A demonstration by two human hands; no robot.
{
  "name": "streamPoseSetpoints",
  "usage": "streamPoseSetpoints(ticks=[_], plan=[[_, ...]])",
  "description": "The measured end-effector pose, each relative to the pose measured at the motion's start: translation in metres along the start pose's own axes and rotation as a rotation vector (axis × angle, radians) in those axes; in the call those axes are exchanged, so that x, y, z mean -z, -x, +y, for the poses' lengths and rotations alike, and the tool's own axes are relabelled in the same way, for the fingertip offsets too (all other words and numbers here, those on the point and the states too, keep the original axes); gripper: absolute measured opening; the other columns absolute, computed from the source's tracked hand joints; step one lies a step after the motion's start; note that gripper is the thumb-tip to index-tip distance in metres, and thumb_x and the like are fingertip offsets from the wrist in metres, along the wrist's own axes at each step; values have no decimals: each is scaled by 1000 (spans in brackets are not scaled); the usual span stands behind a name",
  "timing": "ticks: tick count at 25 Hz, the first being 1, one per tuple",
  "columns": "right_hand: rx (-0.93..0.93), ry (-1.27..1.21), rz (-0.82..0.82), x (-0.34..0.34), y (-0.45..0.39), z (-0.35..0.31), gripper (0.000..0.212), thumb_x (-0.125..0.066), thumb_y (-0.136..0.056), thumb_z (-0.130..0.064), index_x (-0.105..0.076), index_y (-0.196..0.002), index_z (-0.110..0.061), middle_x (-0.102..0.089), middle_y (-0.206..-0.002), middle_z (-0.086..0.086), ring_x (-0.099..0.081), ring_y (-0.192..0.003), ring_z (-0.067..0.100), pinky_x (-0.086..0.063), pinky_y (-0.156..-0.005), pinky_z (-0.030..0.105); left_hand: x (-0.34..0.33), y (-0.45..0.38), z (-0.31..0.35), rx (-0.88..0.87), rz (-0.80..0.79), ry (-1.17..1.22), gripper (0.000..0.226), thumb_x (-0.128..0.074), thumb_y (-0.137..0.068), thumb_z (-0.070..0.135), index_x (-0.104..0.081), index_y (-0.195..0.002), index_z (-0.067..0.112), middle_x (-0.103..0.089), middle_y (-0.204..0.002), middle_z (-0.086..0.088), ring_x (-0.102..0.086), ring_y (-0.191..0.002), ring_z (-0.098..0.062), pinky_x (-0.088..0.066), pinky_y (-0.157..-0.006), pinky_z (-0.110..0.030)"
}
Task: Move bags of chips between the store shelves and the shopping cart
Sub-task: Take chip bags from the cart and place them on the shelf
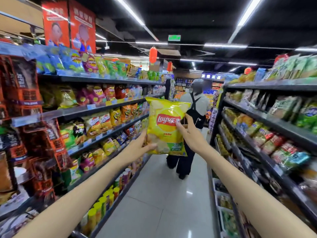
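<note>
A yellow bag of chips was held upright in the middle of the frame, out in the aisle between the two runs of shelving and touching neither. The left hand gripped its lower left corner, thumb curled over the front of the bag and the fingers behind it, hidden. The right hand pinched the bag's right edge about halfway up, thumb on the front near the red logo and the other fingers curled round the back edge. Both bare forearms reached in from the bottom corners of the frame.

The left shelves filled the left half of the frame, packed with bags of chips in blue, green, pink, orange and yellow, with a row of tall yellow and green tubes on the lowest level near the bottom centre. The right shelves ran down the right side, stocked with green, red and dark snack packets, blurred at the edge. Behind the held bag, in the centre of the frame, a person in a pale shirt and dark trousers stood on the pale tiled floor. Red lanterns hung from the dark ceiling in the upper centre, and two red posters stood above the left shelves in the upper left.
</note>
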State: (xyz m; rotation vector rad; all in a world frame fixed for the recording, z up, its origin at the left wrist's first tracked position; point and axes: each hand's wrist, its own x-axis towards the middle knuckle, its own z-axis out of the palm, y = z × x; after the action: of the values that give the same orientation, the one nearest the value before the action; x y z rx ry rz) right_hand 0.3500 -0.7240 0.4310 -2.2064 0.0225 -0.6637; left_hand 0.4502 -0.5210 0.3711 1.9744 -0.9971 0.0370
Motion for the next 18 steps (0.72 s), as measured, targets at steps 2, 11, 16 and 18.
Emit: streamPoseSetpoints(ticks=[2, 11, 16, 18], plan=[[-7, -6, 18, 12, -24, 23, 67, -42, -99, -53, -13, -154, -28, -59, -134, -3, -63, -112, 16, -50, -98, 42, -13, -35, -3, -32, -28, 40, 73, -54, -96, 49, -13, -154, 35, -44, -144, 18, -49, -127, -7, -40, -97, -21], [-31, 50, 44, 75, -137, 143, 62, -42, -100, -50, -14, -152, -31, -58, -136, -1, -60, -117, 19, -48, -97, 39, -92, -197, -32, -78, -52, 67, 66, -57, -95, 47, -21, -150, 38, -51, -139, 20, -54, -121, -1, -44, -105, -26], [15, 39, -26, 78, -216, 206, 65, -44, -97, -58, -16, -151, -36, -57, -135, -5, -57, -120, 19, -47, -102, 44, -120, -264, -62, -7, 21, 68, 72, -57, -96, 49, -15, -153, 39, -56, -131, 22, -61, -109, -5, -47, -98, -23], [32, 15, -103, 60, -254, 229, 73, -42, -89, -71, -16, -150, -39, -59, -135, -3, -59, -120, 23, -47, -102, 51, -119, -281, -89, 45, 72, 64, 73, -57, -95, 51, -13, -153, 42, -57, -134, 19, -63, -110, -9, -49, -97, -24]])
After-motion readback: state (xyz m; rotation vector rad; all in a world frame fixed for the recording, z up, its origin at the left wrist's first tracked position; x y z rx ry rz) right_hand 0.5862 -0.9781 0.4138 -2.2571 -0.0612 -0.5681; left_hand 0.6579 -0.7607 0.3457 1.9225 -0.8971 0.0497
